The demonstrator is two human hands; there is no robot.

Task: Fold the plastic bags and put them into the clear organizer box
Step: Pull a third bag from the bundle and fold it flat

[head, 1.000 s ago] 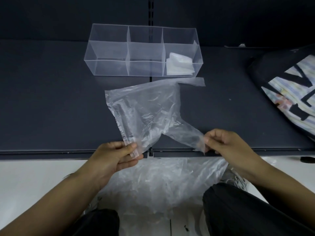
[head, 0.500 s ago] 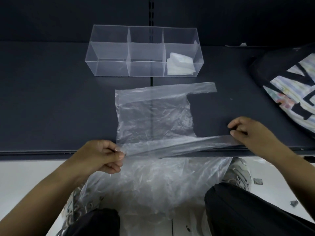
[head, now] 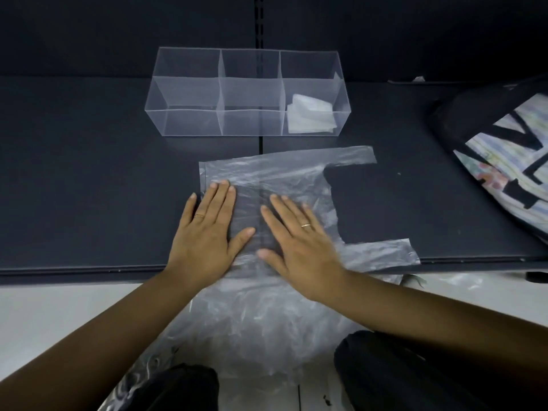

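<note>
A clear plastic bag (head: 284,173) lies spread flat on the dark shelf (head: 89,179), its two handles pointing right. My left hand (head: 207,232) presses flat on the bag's left part, fingers straight. My right hand (head: 299,241) lies flat on the bag's middle, fingers spread. Behind the bag stands the clear organizer box (head: 189,93) with three compartments. A folded white bag (head: 310,115) sits in the right compartment; the left and middle ones hold nothing.
A heap of loose clear plastic bags (head: 261,324) lies on the pale floor between my knees, below the shelf's front edge. A dark tote bag with a striped print (head: 504,155) lies on the shelf at the right.
Both hands let go of the bag's near corners. The bag now lies flat on the shelf and my two open palms press on it.
</note>
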